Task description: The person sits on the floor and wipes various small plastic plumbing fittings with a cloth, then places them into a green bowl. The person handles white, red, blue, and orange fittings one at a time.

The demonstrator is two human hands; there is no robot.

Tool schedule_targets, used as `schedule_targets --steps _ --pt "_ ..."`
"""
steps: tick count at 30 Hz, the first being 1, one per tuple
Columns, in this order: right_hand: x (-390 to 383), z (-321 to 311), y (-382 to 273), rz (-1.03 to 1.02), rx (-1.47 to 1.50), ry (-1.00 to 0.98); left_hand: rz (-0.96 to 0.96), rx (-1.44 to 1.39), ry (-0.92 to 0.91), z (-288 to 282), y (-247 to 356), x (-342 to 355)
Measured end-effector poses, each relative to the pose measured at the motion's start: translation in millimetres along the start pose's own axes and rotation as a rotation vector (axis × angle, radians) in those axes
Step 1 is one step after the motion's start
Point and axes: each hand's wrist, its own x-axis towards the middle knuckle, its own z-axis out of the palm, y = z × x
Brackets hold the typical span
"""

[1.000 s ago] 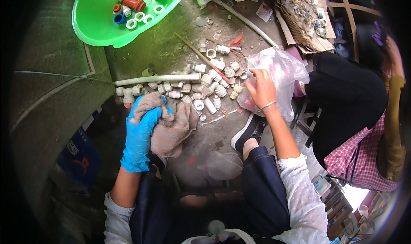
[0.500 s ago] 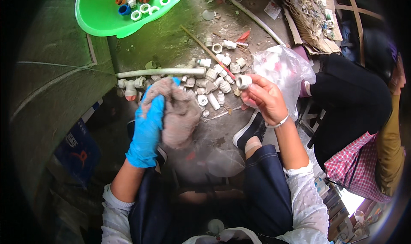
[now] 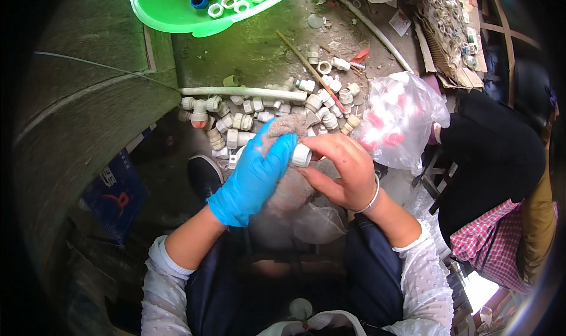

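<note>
My left hand point(image 3: 250, 180), in a blue rubber glove, is closed on a dirty greyish-brown rag point(image 3: 286, 125). The rag's lower part hangs below the hand. A white plastic pipe fitting point(image 3: 301, 155) touches the rag and the gloved thumb. My bare right hand point(image 3: 349, 172) holds that fitting between thumb and index finger, and a white bracelet circles the wrist. Just beyond both hands lies a pile of white and grey pipe fittings point(image 3: 242, 121) on the dirty floor.
A green basin point(image 3: 171, 17) with white, blue and orange fittings stands far left. White pipes point(image 3: 242, 92) lie around the pile. A clear plastic bag point(image 3: 407, 124) sits to the right, before a seated person point(image 3: 495, 141). Beyond is cardboard point(image 3: 428, 44) with many fittings.
My right hand has brought the fitting leftward and down to the rag. My left hand with the rag has moved right to meet it. The view has shifted slightly.
</note>
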Motion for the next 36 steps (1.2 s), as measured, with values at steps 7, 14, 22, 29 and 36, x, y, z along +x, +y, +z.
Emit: schedule_targets --steps 7,14,22,29,36 --pt "78.0 0.2 -17.7 -0.164 0.097 0.269 -0.237 -0.472 -0.271 -12.2 -21.5 5.5" --pt "110.0 -1.3 8.9 -0.180 -0.255 0.315 -0.497 -0.761 -0.065 -21.7 -22.8 14.7" --pt "20.4 -54.7 177.7 0.370 -0.666 0.321 -0.505 -0.847 0.002 -57.4 -35.0 9.5" --pt "27.3 -55.6 189.8 0.344 -0.809 0.169 -0.449 -0.763 0.060 -48.0 -30.1 8.0" --pt "23.9 -53.1 161.3 0.613 0.054 0.428 -0.341 -0.768 0.038 -44.4 -25.6 9.6"
